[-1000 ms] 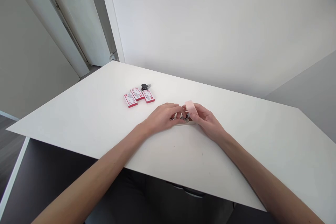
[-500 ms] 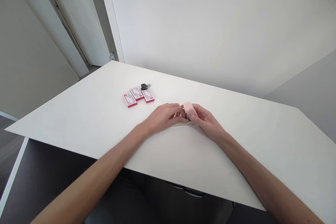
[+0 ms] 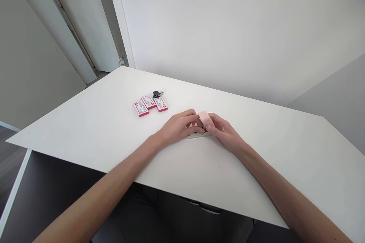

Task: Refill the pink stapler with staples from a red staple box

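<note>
Head view: a pale pink, flat-sided piece point(image 3: 204, 117) is pinched in the right hand point(image 3: 225, 131), between thumb and fingers; beside it curls the left hand point(image 3: 182, 125), grip unclear.

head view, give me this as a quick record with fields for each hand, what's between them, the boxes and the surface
left hand: fingers curled at the pale cream low item; grip unclear
right hand: thumb and fingers holding the smooth pale pink piece
between hands: pink piece raised above the cream item; small dark and metallic parts, mostly hidden
boxes: three small white-and-red rectangular boxes, lying flat, clustered left of the hands
behind boxes: small black-and-silver gadget
surface: smooth white tabletop
</note>
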Available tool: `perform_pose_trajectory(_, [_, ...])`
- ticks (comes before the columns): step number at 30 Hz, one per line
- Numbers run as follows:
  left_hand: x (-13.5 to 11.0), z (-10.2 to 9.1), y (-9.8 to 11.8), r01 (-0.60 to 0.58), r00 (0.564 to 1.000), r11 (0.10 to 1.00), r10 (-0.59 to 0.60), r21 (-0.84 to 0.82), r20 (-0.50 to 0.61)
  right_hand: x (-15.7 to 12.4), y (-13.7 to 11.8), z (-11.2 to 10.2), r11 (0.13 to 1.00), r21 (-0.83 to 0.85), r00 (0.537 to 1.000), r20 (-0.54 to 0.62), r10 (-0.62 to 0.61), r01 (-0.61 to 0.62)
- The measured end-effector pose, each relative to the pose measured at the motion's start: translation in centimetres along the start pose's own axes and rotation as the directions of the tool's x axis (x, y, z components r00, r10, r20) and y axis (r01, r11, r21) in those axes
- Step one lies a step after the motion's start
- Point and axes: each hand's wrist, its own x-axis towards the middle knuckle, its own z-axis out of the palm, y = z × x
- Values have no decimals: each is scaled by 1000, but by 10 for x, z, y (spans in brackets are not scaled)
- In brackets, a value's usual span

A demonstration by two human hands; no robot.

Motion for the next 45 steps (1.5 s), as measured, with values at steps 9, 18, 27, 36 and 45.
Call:
perform_pose_trajectory(9, [1, -1, 1, 13, 1000, 999, -14, -50, -19, 0, 1, -1, 999, -37, 1000, -10, 0, -1])
perform_pose_trajectory(18, [-3, -9, -5, -50, 999, 989, 47, 138, 21, 3, 14, -11, 998, -17, 998, -36, 51, -52])
perform_pose_trajectory(27, [-3, -4, -4, -91, 994, 977, 77, 192, 83, 4, 14, -11, 999, 13, 999, -17, 44, -44])
perform_pose_trajectory(36, [-3, -4, 0, -80, 993, 979, 60, 187, 106, 4, 15, -14, 998, 35, 999, -1, 46, -46])
perform_pose_trajectory(45, [-3, -5, 4, -66, 991, 984, 45, 167, 125, 5, 16, -13, 999, 33, 1000, 21, 19, -19])
